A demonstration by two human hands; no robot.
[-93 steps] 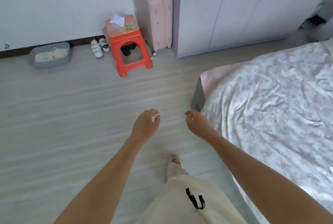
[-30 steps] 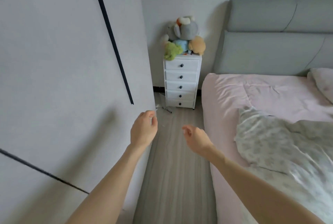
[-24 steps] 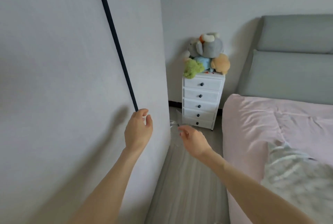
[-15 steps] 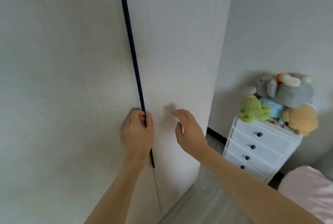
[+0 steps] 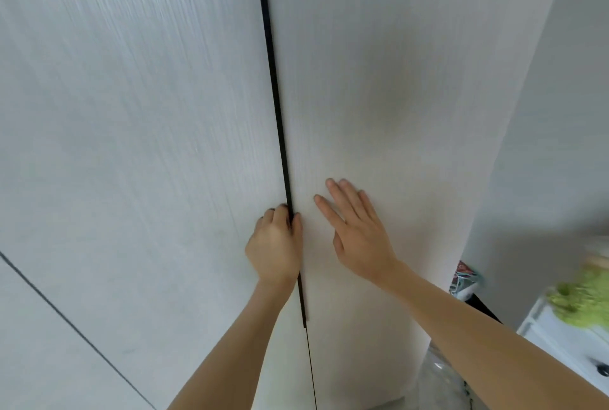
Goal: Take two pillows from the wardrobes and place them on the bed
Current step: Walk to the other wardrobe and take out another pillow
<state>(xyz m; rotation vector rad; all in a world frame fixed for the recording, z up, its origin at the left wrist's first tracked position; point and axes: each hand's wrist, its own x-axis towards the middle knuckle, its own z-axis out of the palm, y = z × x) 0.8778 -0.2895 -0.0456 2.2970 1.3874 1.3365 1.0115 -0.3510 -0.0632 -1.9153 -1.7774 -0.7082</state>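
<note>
The left hand [image 5: 275, 245] curls its fingers [image 5: 280, 213] into the dark handle strip [image 5: 280, 133] of the shut wardrobe [image 5: 379, 96]; the right hand [image 5: 356, 231] lies spread flat, holding nothing; pillows unseen (presumably inside), likely light, soft, best gripped across the middle

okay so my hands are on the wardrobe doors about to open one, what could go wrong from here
1. The left hand has its fingers curled at the dark strip handle between the doors, while the right hand lies flat on the right door. Pressing there may hold that door shut or pinch the left fingers.
2. The white drawer unit with a green plush toy stands close on the right; a wide-swinging right door might hit it.
</note>
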